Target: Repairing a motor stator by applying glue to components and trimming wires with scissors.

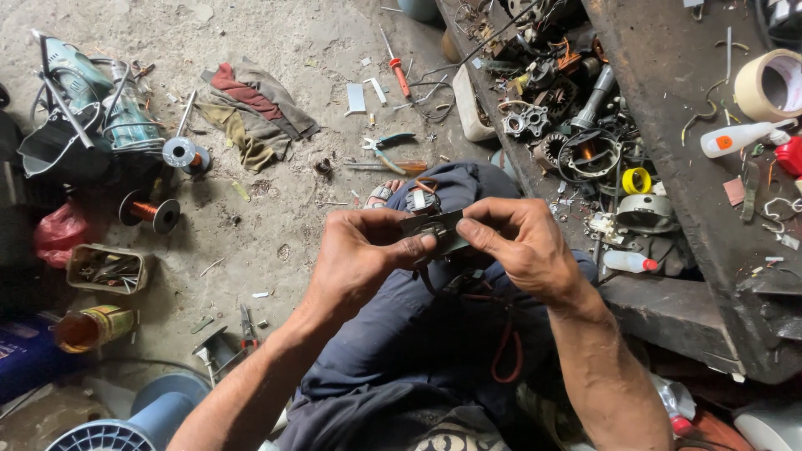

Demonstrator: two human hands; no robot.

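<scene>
You are sitting on the dusty concrete floor [284, 209] beside the dark workbench [668, 167], which is crowding your right side with motor parts, a roll of tape [769, 83] and a white glue bottle [739, 138]. Over your lap, both hands are meeting on a small dark metal part [439, 230] — it is sitting between the two thumbs, above your knee. Your left hand [363, 259] is pinching its near edge with thumb and forefinger; your right hand [518, 246] is gripping the far side, fingers curled over the top. A red wire [505, 347] is hanging down from around the part across your trousers.

Out on the floor, a copper wire spool [150, 210], a crumpled rag [251, 113] and blue-handled pliers [384, 149] are lying well apart from you.

The grip looks like fingertips only, so the part could be slipping out and dropping into the litter — hard to find again. The hanging wire could also be snagging on your knee and tugging loose.
</scene>
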